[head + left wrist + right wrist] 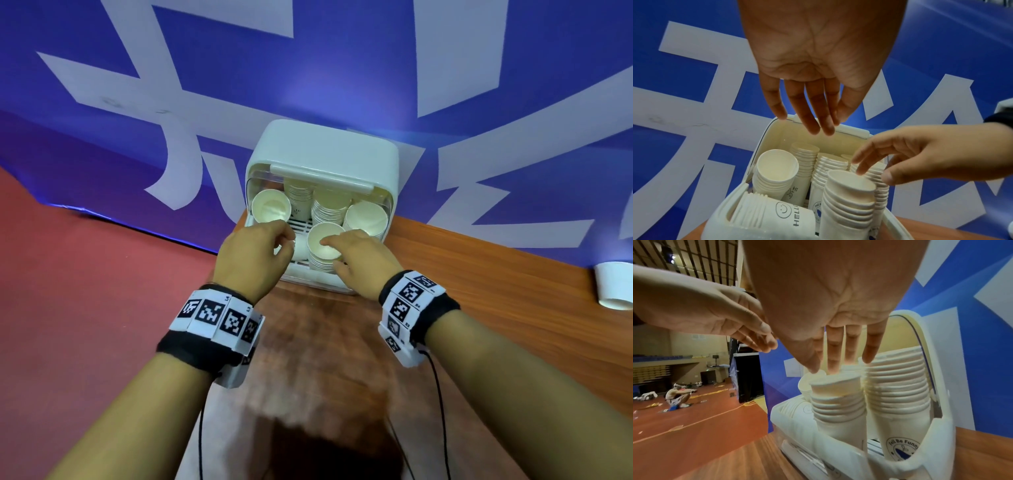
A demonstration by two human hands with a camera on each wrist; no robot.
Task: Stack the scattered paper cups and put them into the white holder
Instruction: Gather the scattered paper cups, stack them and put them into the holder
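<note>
Where ribbed rims nest, plain white cups (849, 199)

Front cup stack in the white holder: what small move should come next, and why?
Probably lift the right hand off the front cup stack, whose rim its fingertips touch. That stack already stands upright in the white holder. One paper cup still lies on the table's right edge.

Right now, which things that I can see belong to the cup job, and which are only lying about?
Belong to the job:
- white holder, lid up
- cup stacks inside it
- front stack, right hand touching its top cup
- left hand, holding nothing
- lone cup lying on the table, far right

Just lying about:
- blue banner
- wooden table
</note>
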